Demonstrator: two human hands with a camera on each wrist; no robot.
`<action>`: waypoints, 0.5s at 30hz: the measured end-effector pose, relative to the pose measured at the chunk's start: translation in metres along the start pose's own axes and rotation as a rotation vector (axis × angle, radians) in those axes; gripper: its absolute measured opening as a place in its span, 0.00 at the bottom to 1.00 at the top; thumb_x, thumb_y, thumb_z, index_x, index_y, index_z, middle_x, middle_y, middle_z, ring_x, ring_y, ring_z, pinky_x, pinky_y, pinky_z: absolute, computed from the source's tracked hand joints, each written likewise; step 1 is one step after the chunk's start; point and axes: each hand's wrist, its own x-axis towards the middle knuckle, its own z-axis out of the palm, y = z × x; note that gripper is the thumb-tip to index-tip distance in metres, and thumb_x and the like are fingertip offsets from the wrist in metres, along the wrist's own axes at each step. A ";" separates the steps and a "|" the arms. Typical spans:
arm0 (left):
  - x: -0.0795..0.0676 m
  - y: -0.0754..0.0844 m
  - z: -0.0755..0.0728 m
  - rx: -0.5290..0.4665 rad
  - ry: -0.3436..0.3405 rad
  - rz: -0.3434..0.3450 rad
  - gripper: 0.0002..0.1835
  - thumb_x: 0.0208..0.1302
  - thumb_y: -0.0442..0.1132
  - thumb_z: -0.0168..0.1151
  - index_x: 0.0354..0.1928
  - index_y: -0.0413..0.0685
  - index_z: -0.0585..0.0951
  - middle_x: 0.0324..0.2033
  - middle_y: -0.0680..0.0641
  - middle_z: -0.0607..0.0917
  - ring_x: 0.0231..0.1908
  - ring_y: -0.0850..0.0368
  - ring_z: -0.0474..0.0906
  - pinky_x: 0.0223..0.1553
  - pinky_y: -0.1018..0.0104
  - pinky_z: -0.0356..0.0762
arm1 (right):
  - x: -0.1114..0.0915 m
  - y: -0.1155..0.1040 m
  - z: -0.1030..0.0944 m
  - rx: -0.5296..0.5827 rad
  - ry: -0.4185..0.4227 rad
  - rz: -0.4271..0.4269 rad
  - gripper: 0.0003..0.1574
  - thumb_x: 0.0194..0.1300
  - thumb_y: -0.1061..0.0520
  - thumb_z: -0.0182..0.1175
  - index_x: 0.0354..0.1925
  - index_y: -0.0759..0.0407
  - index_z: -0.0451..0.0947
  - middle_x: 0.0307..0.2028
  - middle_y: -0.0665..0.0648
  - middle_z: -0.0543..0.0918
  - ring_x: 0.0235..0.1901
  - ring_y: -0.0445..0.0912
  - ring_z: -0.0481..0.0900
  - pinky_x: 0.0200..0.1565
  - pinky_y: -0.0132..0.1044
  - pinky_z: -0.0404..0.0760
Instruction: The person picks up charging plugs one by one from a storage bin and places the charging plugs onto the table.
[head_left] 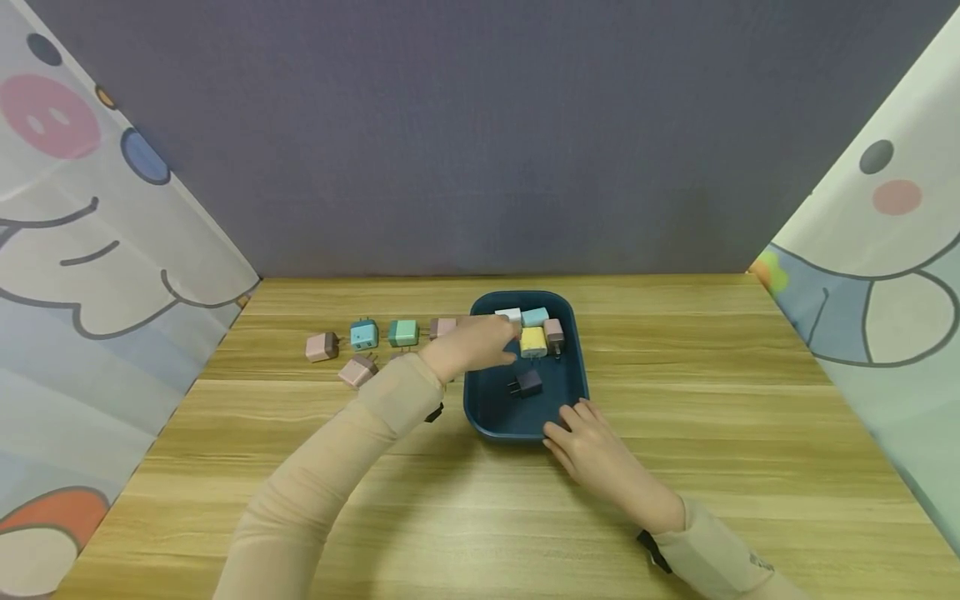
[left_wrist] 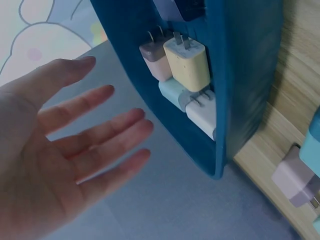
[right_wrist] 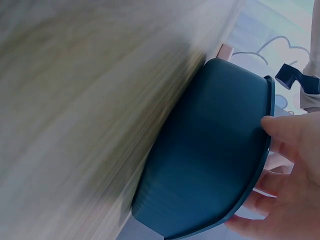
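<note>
A dark blue plastic bin (head_left: 487, 421) holds several charger plugs: a yellow charger (head_left: 533, 342), a light blue charger (head_left: 535, 317), a white charger (head_left: 512, 315), a pink charger (head_left: 553, 332) and a dark charger (head_left: 529, 382). My left hand (head_left: 476, 343) hovers over the bin's left side. Its fingers are spread and hold nothing in the left wrist view. At the near right corner, my right hand (head_left: 596, 450) holds the bin's rim, with fingers over the edge.
Left of the bin on the wooden table (head_left: 675, 350) lie several more chargers, among them a blue charger (head_left: 364, 335), a green charger (head_left: 403, 332) and a pink charger (head_left: 322, 347). My left forearm partly covers this group. A grey panel (head_left: 480, 150) stands behind.
</note>
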 end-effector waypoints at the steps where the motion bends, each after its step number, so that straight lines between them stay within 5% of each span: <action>1: 0.001 0.001 0.000 -0.009 0.001 0.015 0.19 0.60 0.46 0.56 0.52 0.48 0.75 0.47 0.48 0.77 0.43 0.57 0.75 0.41 0.66 0.74 | 0.000 0.000 0.000 0.000 0.000 0.000 0.06 0.51 0.57 0.64 0.29 0.55 0.75 0.25 0.53 0.70 0.31 0.49 0.72 0.45 0.51 0.72; 15: 0.019 0.020 0.005 0.032 -0.050 0.133 0.17 0.57 0.41 0.60 0.49 0.47 0.77 0.44 0.49 0.79 0.42 0.59 0.75 0.42 0.70 0.73 | 0.000 0.001 0.000 0.004 0.039 -0.032 0.07 0.53 0.57 0.62 0.28 0.55 0.73 0.24 0.53 0.68 0.29 0.48 0.71 0.43 0.51 0.73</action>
